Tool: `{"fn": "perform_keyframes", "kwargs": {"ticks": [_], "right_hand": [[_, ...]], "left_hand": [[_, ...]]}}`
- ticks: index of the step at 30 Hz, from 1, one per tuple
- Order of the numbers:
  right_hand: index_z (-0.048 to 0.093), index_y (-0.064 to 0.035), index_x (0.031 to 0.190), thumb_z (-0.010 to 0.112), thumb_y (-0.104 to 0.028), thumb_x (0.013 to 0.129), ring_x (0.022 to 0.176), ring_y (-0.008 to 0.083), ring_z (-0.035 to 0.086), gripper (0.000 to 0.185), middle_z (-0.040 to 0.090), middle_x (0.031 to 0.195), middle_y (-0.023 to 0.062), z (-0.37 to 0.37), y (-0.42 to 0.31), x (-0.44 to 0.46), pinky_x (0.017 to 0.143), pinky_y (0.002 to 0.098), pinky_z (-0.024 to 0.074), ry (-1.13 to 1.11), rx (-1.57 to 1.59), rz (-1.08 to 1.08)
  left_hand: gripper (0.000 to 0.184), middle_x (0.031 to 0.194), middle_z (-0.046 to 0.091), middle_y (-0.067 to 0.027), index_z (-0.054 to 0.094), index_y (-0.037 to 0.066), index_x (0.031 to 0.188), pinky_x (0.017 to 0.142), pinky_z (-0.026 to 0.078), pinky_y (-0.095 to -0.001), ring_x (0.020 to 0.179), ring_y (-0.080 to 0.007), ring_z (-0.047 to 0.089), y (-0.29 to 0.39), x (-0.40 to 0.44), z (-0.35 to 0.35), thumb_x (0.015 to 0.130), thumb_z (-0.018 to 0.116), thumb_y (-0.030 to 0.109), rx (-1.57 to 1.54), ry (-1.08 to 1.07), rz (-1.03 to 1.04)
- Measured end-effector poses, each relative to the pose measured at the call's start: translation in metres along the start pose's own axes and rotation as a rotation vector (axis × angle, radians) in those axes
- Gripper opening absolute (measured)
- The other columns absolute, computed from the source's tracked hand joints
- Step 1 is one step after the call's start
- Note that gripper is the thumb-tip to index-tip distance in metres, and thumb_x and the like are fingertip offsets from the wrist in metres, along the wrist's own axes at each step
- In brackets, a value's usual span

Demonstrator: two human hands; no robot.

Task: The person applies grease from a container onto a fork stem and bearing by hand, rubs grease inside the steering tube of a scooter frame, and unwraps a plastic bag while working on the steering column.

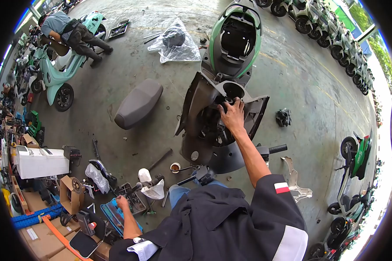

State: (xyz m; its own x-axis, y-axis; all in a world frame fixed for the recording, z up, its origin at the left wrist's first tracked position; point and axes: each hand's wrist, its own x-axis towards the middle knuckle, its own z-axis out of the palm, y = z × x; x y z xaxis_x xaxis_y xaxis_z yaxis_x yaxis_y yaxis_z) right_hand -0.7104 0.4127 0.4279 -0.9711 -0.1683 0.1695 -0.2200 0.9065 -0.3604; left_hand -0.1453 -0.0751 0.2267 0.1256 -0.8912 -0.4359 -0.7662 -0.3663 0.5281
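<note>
In the head view, my right hand (233, 114) rests on the body of a partly stripped scooter (217, 89), beside the round opening below the seat bay. Its fingers are spread at the edge of the grey plastic panel (251, 106). My left hand (122, 202) is low on the left, over a blue tray (113, 215) and next to an open tool box (137, 202). Its fingers are curled together; anything in them is too small to make out. The scooter's handlebar (272, 149) crosses in front of me.
A loose seat (139, 103) lies on the floor left of the scooter. Plastic wrap (176, 41) holds a dark part. Another person (65, 32) leans over a mint scooter (52, 78). A black part (283, 117) and a bracket (294, 178) lie right.
</note>
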Motion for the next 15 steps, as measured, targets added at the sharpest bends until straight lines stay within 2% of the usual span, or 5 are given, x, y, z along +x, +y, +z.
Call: {"fn": "perform_keyframes", "kwargs": {"ticks": [3, 6, 9, 10, 15], "right_hand": [[0.065, -0.0067, 0.131, 0.062, -0.043, 0.099, 0.128, 0.054, 0.047, 0.048, 0.042, 0.144, 0.0389, -0.002, 0.0, -0.009, 0.106, 0.0559, 0.0444, 0.022, 0.001, -0.041], [0.051, 0.0081, 0.135, 0.061, -0.039, 0.1, 0.128, 0.0586, 0.046, 0.059, 0.042, 0.137, 0.0445, 0.002, -0.001, -0.01, 0.108, 0.0571, 0.0416, 0.051, 0.166, 0.168], [0.052, 0.012, 0.132, 0.062, -0.039, 0.1, 0.127, 0.0583, 0.047, 0.06, 0.043, 0.135, 0.0433, 0.011, 0.003, 0.004, 0.108, 0.0555, 0.0422, 0.077, 0.229, 0.235], [0.051, 0.0148, 0.13, 0.062, -0.038, 0.1, 0.127, 0.0573, 0.049, 0.062, 0.044, 0.133, 0.0425, 0.009, 0.001, 0.006, 0.108, 0.0539, 0.0433, 0.034, 0.224, 0.264], [0.053, 0.0103, 0.133, 0.065, -0.037, 0.098, 0.124, 0.0553, 0.051, 0.06, 0.046, 0.133, 0.0402, 0.008, -0.003, -0.005, 0.107, 0.054, 0.044, 0.01, 0.16, 0.183]], "left_hand": [[0.024, 0.099, 0.073, -0.0127, 0.062, 0.013, 0.117, 0.051, 0.06, -0.0392, 0.065, -0.028, 0.074, -0.007, 0.006, 0.003, 0.095, 0.061, 0.021, 0.022, 0.007, 0.032], [0.022, 0.101, 0.072, -0.0142, 0.062, 0.013, 0.117, 0.049, 0.059, -0.0394, 0.064, -0.0279, 0.073, -0.013, 0.01, 0.001, 0.095, 0.061, 0.018, -0.031, -0.027, 0.032], [0.022, 0.1, 0.072, -0.0139, 0.061, 0.013, 0.117, 0.047, 0.058, -0.04, 0.063, -0.028, 0.072, -0.013, 0.013, 0.001, 0.096, 0.061, 0.019, 0.002, -0.029, 0.053], [0.02, 0.087, 0.073, -0.0163, 0.063, 0.008, 0.113, 0.048, 0.056, -0.0383, 0.061, -0.0258, 0.071, -0.01, 0.007, 0.002, 0.098, 0.062, 0.021, 0.009, 0.009, 0.073], [0.021, 0.089, 0.073, -0.0163, 0.063, 0.008, 0.114, 0.049, 0.056, -0.0384, 0.061, -0.0254, 0.072, 0.0, 0.001, 0.003, 0.098, 0.062, 0.021, 0.016, 0.016, 0.037]]}}
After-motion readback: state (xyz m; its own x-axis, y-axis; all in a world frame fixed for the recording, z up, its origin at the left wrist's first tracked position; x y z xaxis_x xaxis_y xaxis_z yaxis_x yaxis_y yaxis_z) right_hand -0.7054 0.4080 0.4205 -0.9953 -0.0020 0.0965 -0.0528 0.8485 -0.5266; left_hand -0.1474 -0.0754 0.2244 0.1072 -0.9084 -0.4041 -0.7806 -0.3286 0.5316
